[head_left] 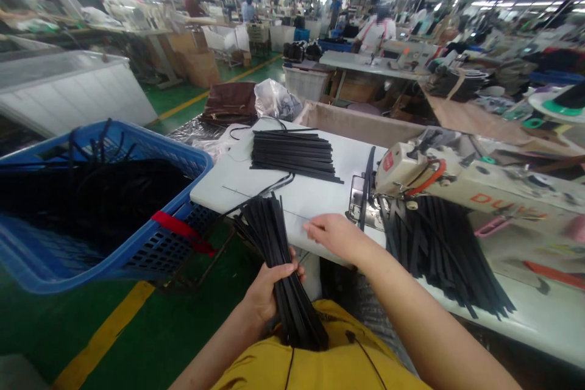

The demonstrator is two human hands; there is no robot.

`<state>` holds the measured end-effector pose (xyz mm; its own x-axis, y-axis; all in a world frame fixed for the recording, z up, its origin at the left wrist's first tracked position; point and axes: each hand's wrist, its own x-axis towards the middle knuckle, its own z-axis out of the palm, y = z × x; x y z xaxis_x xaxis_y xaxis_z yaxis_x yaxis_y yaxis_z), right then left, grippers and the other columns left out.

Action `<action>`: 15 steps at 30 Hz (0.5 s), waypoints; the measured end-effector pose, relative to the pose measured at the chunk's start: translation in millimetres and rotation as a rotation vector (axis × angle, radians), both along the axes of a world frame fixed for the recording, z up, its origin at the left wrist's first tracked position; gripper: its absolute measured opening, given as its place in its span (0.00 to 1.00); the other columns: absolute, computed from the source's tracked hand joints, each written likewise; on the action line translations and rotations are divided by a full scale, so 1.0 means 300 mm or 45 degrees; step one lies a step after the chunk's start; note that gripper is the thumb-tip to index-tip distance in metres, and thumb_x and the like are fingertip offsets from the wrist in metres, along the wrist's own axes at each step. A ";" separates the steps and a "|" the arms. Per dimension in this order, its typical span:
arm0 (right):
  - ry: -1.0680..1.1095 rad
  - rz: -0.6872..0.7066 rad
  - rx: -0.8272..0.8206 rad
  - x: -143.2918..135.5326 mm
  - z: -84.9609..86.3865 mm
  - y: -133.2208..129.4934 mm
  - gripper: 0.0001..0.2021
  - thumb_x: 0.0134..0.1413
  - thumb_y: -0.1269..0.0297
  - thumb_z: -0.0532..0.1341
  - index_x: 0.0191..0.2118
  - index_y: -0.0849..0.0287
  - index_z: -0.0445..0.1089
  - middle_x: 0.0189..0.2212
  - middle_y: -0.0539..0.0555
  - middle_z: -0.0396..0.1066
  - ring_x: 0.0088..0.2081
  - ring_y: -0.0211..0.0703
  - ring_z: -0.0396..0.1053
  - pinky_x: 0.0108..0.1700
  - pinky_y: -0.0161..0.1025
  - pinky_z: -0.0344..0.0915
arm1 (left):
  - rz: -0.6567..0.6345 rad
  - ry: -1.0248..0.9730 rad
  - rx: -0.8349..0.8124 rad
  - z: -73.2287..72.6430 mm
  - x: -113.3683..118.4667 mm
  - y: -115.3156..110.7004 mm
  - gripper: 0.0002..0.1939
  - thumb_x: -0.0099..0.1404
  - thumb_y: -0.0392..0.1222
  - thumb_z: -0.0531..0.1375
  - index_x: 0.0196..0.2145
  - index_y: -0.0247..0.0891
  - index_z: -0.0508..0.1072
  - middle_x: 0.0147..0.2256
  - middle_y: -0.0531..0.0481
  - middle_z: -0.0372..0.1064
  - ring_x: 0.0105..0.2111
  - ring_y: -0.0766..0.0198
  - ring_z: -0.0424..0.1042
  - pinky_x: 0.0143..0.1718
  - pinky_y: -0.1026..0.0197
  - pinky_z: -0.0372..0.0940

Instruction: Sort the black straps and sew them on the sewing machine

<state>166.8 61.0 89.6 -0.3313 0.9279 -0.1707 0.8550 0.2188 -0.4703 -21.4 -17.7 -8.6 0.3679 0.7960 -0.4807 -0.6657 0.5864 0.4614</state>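
Note:
My left hand (274, 283) is wrapped round the middle of a thick bundle of black strips (274, 244), held upright against my yellow clothing. To its right, my right hand (329, 233) hovers over the front edge of the white table (219, 186), its fingers curled together; whether they pinch something is too small to tell. A flat stack of black strips (292, 155) lies on the table behind the bundle. More black strips (443, 250) lie under the arm of the sewing machine (457, 177), and one strip (367, 186) rests by its needle plate.
A blue basket (183, 219) full of black strips stands at the left, with a red band (183, 231) on its side. Behind the table are a brown bag (231, 100) and clear plastic (276, 99). A person (375, 33) sits at a far table.

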 end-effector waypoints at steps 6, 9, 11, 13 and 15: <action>-0.210 -0.238 0.310 0.010 -0.091 0.304 0.18 0.62 0.71 0.60 0.58 0.65 0.69 0.57 0.66 0.69 0.56 0.51 0.68 0.58 0.43 0.61 | -0.050 -0.187 0.229 -0.014 -0.042 -0.018 0.24 0.49 0.37 0.74 0.44 0.40 0.74 0.30 0.54 0.68 0.29 0.66 0.71 0.36 0.60 0.71; -0.330 -0.270 0.366 0.020 -0.124 0.362 0.17 0.64 0.72 0.58 0.56 0.68 0.69 0.54 0.69 0.70 0.55 0.57 0.67 0.57 0.48 0.62 | 0.002 -0.255 0.375 -0.038 -0.073 -0.012 0.24 0.49 0.38 0.74 0.44 0.42 0.75 0.29 0.55 0.67 0.28 0.67 0.69 0.36 0.60 0.69; -0.395 -0.254 0.391 0.023 -0.137 0.365 0.13 0.66 0.72 0.55 0.52 0.67 0.70 0.50 0.66 0.72 0.54 0.57 0.68 0.55 0.50 0.63 | 0.051 -0.235 0.395 -0.054 -0.092 -0.001 0.24 0.50 0.38 0.74 0.45 0.43 0.75 0.30 0.54 0.67 0.29 0.67 0.70 0.37 0.60 0.69; -0.441 -0.219 0.409 0.020 -0.143 0.355 0.12 0.67 0.74 0.53 0.49 0.66 0.71 0.48 0.64 0.73 0.53 0.55 0.68 0.55 0.50 0.64 | 0.104 -0.177 0.329 -0.059 -0.102 0.011 0.26 0.50 0.38 0.74 0.47 0.43 0.75 0.31 0.54 0.68 0.30 0.66 0.70 0.38 0.59 0.70; -0.459 -0.192 0.418 0.014 -0.142 0.342 0.12 0.65 0.77 0.52 0.47 0.65 0.72 0.47 0.64 0.73 0.52 0.55 0.69 0.55 0.50 0.63 | 0.163 -0.121 0.223 -0.050 -0.098 0.022 0.27 0.50 0.37 0.74 0.48 0.42 0.75 0.32 0.53 0.69 0.31 0.65 0.71 0.39 0.59 0.70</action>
<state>170.8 163.6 46.9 -0.1632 0.9848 0.0593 0.9837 0.1670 -0.0668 -50.9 -11.1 -23.7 0.2952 0.9073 -0.2995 -0.7749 0.4107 0.4805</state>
